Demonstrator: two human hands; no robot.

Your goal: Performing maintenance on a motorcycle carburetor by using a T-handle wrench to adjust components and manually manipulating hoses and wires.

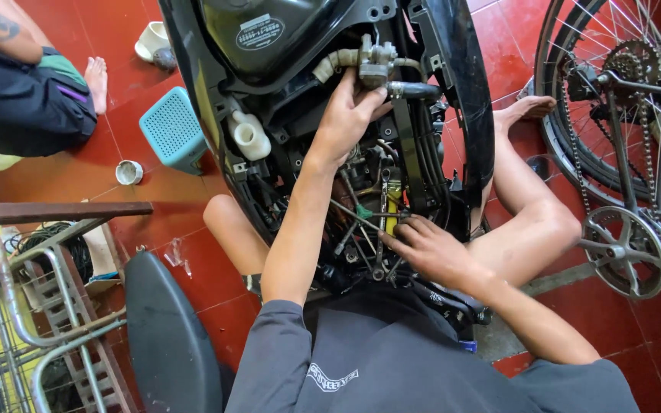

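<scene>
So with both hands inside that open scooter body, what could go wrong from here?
The left hand grips a small metal valve part with hoses still attached, so pulling could strain or kink the hose. The right hand reaches in among cables and metal rods, where fingers could get pinched or scraped. The person sits barefoot on the tiled floor beside a bicycle chainring, so a shifting leg could catch its teeth.

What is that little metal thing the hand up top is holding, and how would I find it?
Start at the big black scooter body in the middle. Near its top edge the left hand grips a small grey metal carburetor. It alone has a pale ribbed hose sticking out sideways.
</scene>
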